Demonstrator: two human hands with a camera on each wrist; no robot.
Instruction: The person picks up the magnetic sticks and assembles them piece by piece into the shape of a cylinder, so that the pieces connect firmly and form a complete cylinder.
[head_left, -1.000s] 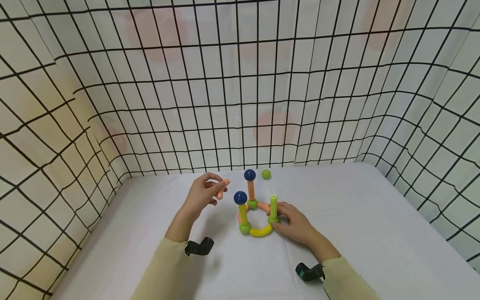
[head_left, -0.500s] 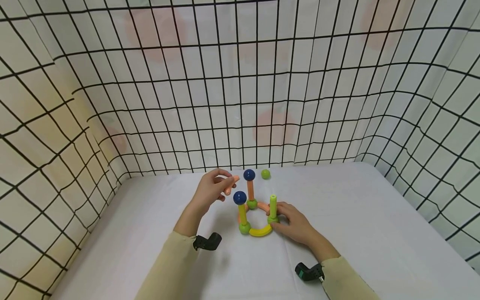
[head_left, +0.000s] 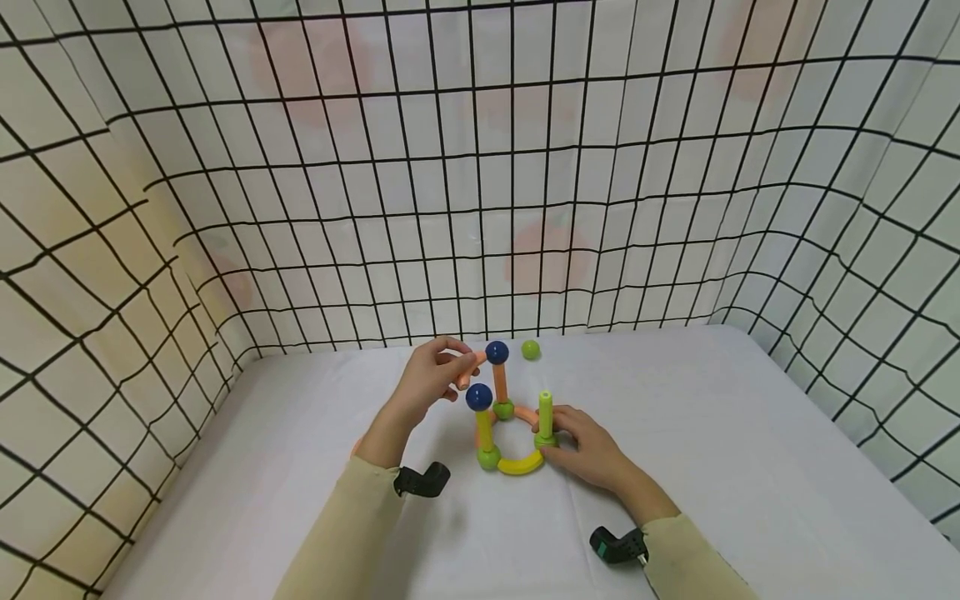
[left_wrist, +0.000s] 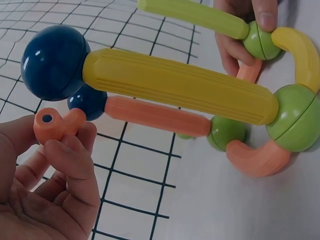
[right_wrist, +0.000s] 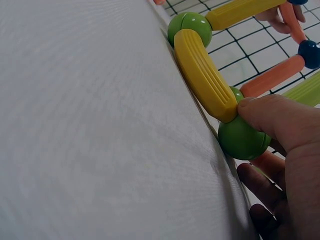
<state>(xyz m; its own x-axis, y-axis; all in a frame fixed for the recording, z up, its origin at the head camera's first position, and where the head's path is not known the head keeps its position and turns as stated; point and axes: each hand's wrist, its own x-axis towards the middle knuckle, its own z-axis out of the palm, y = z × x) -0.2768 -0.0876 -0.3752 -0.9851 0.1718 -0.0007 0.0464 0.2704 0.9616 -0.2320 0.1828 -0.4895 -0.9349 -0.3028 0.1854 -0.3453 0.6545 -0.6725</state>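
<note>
My left hand [head_left: 431, 379] pinches a curved orange magnetic stick [left_wrist: 49, 125] between thumb and fingers. The stick's far end meets the far blue ball [head_left: 497, 352], touching or nearly so. That ball tops an upright orange stick [head_left: 500, 383]; a nearer blue ball [head_left: 479, 397] tops a yellow stick [left_wrist: 180, 85]. Both sticks rise from green balls in a ring of curved pieces, with a yellow curved piece [right_wrist: 205, 75] in front. At the ring's right, my right hand [head_left: 588, 442] grips a green ball [right_wrist: 243, 139], under an upright light green stick [head_left: 545, 412] with nothing on top.
A loose green ball [head_left: 531, 349] lies behind the ring. Another orange piece [head_left: 356, 447] shows partly beside my left forearm, which hides the rest. Walls with a black grid [head_left: 480, 183] enclose the white tabletop [head_left: 750, 450] at the back and sides.
My left hand has moved right with the curved orange stick, up to the far blue ball. An orange piece has come into sight beside my left forearm. My right hand stays put.
</note>
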